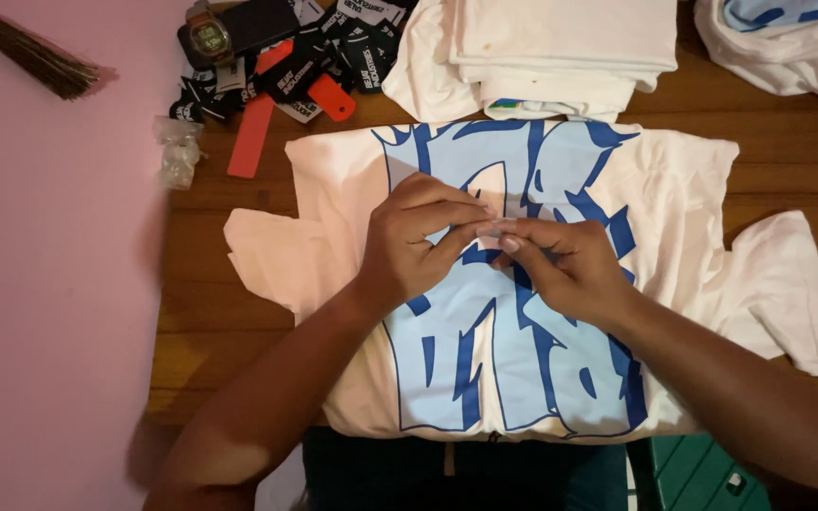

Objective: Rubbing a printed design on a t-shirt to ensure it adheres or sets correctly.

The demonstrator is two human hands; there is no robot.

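white t-shirt (693, 189) flat on wooden table (788, 132), hands (494, 248) above.

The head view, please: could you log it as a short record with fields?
surface: wooden table
main item: white T-shirt with a blue graphic print, laid flat
left hand: fingertips pinching something small above the print
right hand: fingertips meeting the left's
behind: stack of folded white shirts
upper left: black tags, wristwatch, orange strips
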